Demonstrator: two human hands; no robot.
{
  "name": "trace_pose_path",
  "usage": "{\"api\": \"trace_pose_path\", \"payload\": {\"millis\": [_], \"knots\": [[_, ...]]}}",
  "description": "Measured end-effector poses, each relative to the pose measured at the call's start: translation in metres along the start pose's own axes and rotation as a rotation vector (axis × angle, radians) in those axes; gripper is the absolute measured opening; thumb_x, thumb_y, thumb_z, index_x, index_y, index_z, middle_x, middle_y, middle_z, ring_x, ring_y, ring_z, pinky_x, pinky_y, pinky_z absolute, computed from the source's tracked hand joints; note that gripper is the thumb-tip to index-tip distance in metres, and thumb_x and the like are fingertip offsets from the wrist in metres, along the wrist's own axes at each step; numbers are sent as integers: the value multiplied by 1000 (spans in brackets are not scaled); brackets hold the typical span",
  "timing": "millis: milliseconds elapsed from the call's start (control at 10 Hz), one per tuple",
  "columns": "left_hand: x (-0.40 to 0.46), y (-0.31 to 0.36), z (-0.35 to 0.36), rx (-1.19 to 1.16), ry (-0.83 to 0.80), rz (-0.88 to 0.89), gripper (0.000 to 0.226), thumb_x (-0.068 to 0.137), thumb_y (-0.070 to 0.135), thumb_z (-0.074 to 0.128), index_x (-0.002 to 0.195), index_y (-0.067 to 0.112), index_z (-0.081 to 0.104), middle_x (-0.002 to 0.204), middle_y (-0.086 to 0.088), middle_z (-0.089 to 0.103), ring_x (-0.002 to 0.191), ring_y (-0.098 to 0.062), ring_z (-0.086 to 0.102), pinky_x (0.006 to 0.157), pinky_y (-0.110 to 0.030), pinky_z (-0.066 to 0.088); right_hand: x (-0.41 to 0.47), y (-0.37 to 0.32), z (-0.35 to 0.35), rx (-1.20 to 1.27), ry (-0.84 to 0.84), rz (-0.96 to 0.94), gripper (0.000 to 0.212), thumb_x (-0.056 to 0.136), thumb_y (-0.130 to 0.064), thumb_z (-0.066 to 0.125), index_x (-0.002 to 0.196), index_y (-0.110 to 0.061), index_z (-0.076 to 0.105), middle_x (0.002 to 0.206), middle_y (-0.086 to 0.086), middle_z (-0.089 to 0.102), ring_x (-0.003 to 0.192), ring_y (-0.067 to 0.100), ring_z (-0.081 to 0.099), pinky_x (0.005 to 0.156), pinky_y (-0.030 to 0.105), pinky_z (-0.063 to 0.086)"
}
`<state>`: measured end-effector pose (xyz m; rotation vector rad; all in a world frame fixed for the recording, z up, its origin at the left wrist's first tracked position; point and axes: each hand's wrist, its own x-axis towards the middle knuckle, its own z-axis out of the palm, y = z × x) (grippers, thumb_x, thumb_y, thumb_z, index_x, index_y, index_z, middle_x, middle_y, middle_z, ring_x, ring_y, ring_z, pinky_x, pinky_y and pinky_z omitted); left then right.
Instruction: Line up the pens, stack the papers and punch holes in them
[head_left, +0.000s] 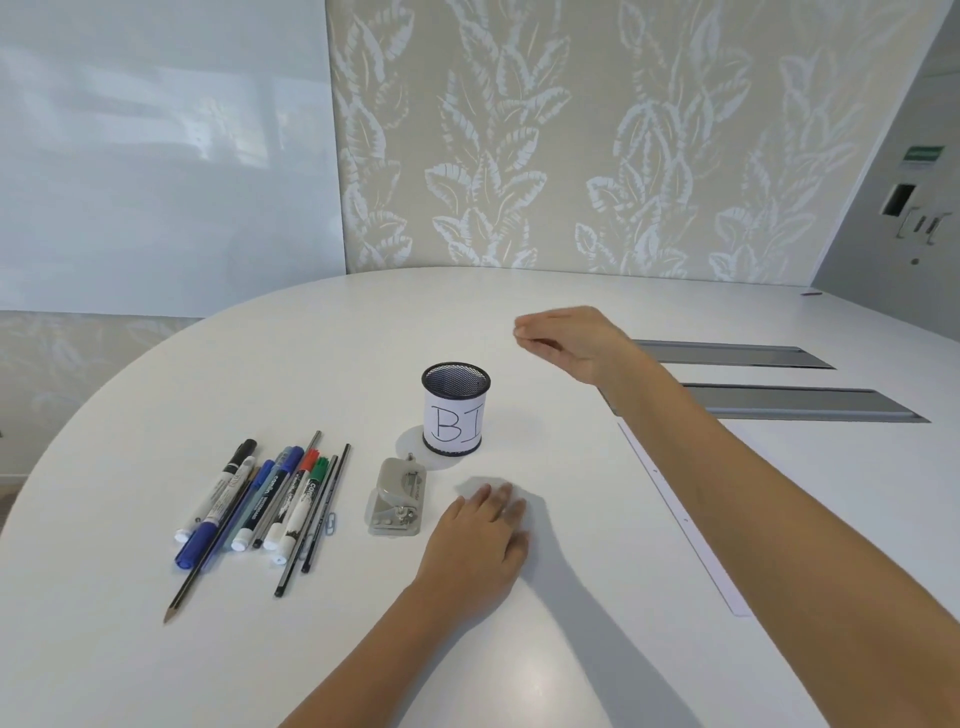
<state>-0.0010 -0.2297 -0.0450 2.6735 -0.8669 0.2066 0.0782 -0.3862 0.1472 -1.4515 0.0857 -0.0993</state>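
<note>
Several pens, markers and pencils (270, 499) lie side by side on the left of the white table (156, 649), tips toward me. A grey hole punch (396, 501) sits to their right. The left edge of a white paper stack (680, 517), with small holes along it, shows on the right; my right forearm covers the rest. My left hand (478, 540) rests flat on the table just right of the punch and holds nothing. My right hand (566, 338) hovers beyond the cup, fingertips pinched together; I see nothing between them.
A black mesh cup (456, 410) with a white label reading "BI" stands behind the punch. A paper clip (330, 522) lies beside the pens. Two grey cable slots (753, 356) are set into the table at the right. The patterned wall rises behind the table's far edge.
</note>
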Motion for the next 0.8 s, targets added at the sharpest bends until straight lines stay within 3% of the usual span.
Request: {"api": "trace_pose_path", "payload": {"millis": [100, 200, 300, 400, 500, 600, 700, 800], "knots": [[0, -1, -1, -15, 17, -2, 50, 98, 39, 28, 145, 23, 37, 160, 2, 24, 148, -20, 20, 119, -37, 14, 21, 6, 41, -749, 42, -246, 17, 76, 9, 60, 86, 6, 73, 76, 11, 68, 71, 20, 59, 67, 28, 53], [-2, 0, -2, -16, 29, 5, 50, 99, 39, 28, 145, 22, 36, 160, 2, 23, 148, -20, 19, 119, -36, 11, 31, 15, 60, -1072, -5, -373, 23, 77, 8, 56, 88, 3, 75, 87, 13, 73, 77, 22, 64, 69, 28, 52], [-1, 0, -3, -12, 14, 7, 51, 100, 39, 27, 147, 22, 32, 161, 2, 19, 149, -18, 15, 120, -35, 8, 45, 28, 73, -1292, -113, -400, 28, 79, 10, 53, 92, 0, 75, 101, 15, 74, 97, 27, 67, 84, 28, 51], [0, -1, -4, 4, 1, 15, 51, 100, 38, 27, 148, 21, 30, 162, 2, 17, 149, -18, 14, 120, -36, 7, 48, 32, 77, -1323, -136, -364, 33, 78, 12, 49, 92, -3, 75, 101, 13, 74, 98, 26, 66, 81, 28, 51], [-3, 0, -9, 69, 30, 48, 45, 93, 42, 46, 134, 24, 54, 149, 3, 46, 137, -18, 43, 112, -37, 33, 46, 34, 78, -1307, -139, -352, 30, 76, 10, 51, 87, -3, 76, 97, 12, 75, 89, 22, 62, 68, 23, 46], [-8, 1, -10, 143, 63, 65, 38, 74, 52, 64, 105, 33, 73, 121, 13, 69, 109, -8, 67, 87, -26, 55, 47, 36, 76, -1265, -117, -340, 25, 74, 10, 57, 86, -2, 75, 93, 14, 75, 82, 21, 63, 64, 23, 49], [-9, 4, -12, 87, 18, 44, 37, 73, 53, 64, 103, 33, 73, 118, 14, 70, 107, -7, 67, 85, -26, 56, 43, 38, 78, -1228, -47, -380, 17, 73, 4, 63, 82, -4, 75, 88, 12, 75, 89, 26, 67, 77, 31, 55], [-4, 2, -4, -51, -5, 37, 45, 90, 43, 46, 130, 24, 57, 145, 4, 51, 134, -18, 47, 109, -38, 38, 41, 38, 82, -1241, 24, -422, 19, 75, 3, 57, 82, -3, 73, 91, 11, 74, 91, 27, 65, 79, 32, 54]]}}
